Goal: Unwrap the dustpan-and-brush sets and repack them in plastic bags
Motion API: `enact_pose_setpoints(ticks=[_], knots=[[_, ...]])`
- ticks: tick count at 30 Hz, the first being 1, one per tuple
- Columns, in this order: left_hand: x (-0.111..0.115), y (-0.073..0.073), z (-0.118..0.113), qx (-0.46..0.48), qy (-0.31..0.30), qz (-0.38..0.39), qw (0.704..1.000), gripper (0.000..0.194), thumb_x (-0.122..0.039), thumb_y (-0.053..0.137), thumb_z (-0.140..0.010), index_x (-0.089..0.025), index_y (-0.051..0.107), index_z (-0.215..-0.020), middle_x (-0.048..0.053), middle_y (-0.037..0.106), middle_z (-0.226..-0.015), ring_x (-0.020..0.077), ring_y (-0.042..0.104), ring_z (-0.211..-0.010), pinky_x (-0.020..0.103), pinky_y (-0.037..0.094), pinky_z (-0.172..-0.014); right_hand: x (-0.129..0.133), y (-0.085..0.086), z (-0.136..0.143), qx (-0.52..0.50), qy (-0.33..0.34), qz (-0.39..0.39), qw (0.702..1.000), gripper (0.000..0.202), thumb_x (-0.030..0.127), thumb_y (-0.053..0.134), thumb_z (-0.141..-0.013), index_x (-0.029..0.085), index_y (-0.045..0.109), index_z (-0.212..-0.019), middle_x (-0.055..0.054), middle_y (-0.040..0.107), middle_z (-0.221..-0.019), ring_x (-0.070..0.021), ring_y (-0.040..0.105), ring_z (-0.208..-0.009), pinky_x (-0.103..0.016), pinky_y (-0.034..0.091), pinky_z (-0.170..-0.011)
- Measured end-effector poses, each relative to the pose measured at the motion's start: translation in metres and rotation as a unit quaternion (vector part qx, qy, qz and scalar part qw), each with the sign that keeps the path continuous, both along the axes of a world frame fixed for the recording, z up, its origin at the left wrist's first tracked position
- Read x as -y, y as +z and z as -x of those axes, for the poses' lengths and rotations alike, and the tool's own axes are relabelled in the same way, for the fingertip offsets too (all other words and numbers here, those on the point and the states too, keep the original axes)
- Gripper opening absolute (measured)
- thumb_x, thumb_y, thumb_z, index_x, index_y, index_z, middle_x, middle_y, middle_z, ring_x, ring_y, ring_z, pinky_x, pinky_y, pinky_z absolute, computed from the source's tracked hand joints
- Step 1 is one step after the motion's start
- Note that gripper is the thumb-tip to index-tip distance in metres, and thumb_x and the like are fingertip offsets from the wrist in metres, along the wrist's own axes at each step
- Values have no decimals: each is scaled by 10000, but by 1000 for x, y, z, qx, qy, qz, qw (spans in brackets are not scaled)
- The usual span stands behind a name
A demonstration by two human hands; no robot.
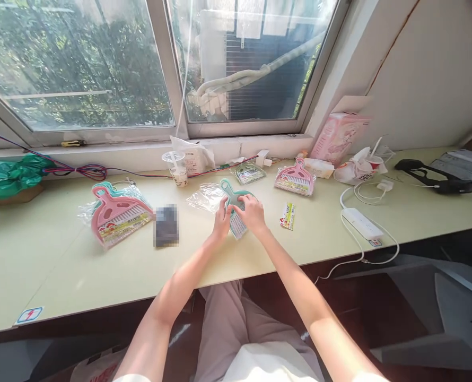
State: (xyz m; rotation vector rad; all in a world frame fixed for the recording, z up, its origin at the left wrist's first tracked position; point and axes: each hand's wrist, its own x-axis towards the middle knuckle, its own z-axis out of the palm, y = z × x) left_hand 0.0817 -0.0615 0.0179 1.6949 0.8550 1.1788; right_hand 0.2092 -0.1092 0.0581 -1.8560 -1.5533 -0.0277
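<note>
Both hands are on a small teal dustpan and brush set (227,187), whose white bristles show below my fingers. Its handle points toward the window. My left hand (221,218) grips the left edge with the thumb on top. Across the right side lies my right hand (252,213), fingers bent over the set; the thumbs nearly meet. Crumpled clear plastic wrap (206,197) lies just left of the set. To the right is a loose printed label card (287,216). Pink and teal dustpan sets (119,212) lie in packaging at left, and a pink set (295,179) sits at back right.
A pixelated dark rectangle (166,225) is left of my hands. Along the back stand a drink cup (176,168), a tissue pack (198,159) and a pink box (345,137). A white power strip (362,224) with cables and black headgear (435,178) lie at right.
</note>
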Motion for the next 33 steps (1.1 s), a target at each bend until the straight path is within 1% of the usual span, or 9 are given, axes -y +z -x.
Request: enact_pose_setpoints(ticks=[2,5,9,12,16,21,25,29,33], knots=[[0,1,2,14,0,-9,1000,505,-506,374,-956,-180,488,-1324,81,673,-1017,210,611,-975,321,441,-900,-4,1,9,-26,12,18,999,282,399,532,-912,191,659,-1055,-115,625,-1082,-240,575,-996,-350,417,-854],[2,5,3,34,-4,-27,999,463,-486,405,-948,-195,530,-1285,95,640,-1188,213,582,-1106,320,417,-970,-1,9,8,-50,9,41,998,223,343,629,-834,178,672,-977,-87,622,-1036,-201,596,-888,-309,432,-790],[10,9,4,74,-41,-49,995,421,-450,399,-952,-191,591,-1223,100,618,-1258,212,549,-1189,323,405,-1013,17,21,5,-45,-34,0,998,154,316,644,-775,179,688,-829,-57,613,-925,-181,590,-826,-299,439,-794],[22,9,4,86,-46,-47,994,416,-430,403,-951,-169,611,-1200,108,649,-1201,218,575,-1147,332,424,-994,32,24,8,-42,-37,-31,998,121,292,640,-753,181,685,-771,-51,609,-879,-171,585,-794,-289,447,-798],[43,7,3,72,-12,-32,997,418,-426,393,-954,-167,612,-1198,97,688,-1068,224,622,-1028,332,471,-901,50,22,14,-28,-30,-42,998,122,276,631,-738,180,687,-786,-67,619,-908,-179,582,-799,-302,461,-810],[63,5,0,67,40,-42,996,387,-358,379,-959,-162,594,-1214,97,693,-987,242,628,-1015,344,472,-878,62,22,17,-5,-20,-53,998,155,283,603,-730,171,697,-780,-72,615,-914,-178,580,-797,-295,463,-795],[65,3,-2,64,76,-26,995,374,-315,374,-955,-168,588,-1224,97,692,-981,251,632,-1013,357,468,-883,60,26,18,2,-14,-52,999,170,287,614,-698,159,708,-759,-63,626,-883,-170,582,-770,-280,455,-782],[63,-3,-1,78,92,-28,992,402,-343,389,-952,-162,573,-1259,101,696,-926,263,655,-944,369,480,-856,56,33,23,-6,6,-42,999,142,280,624,-664,161,693,-701,-38,621,-821,-157,571,-728,-267,449,-747],[51,-8,5,25,118,4,993,432,-350,350,-969,-181,516,-1330,119,699,-1007,265,647,-996,394,475,-886,64,51,29,-59,37,-38,997,96,249,632,-642,161,629,-604,-17,583,-759,-136,564,-671,-264,466,-704]])
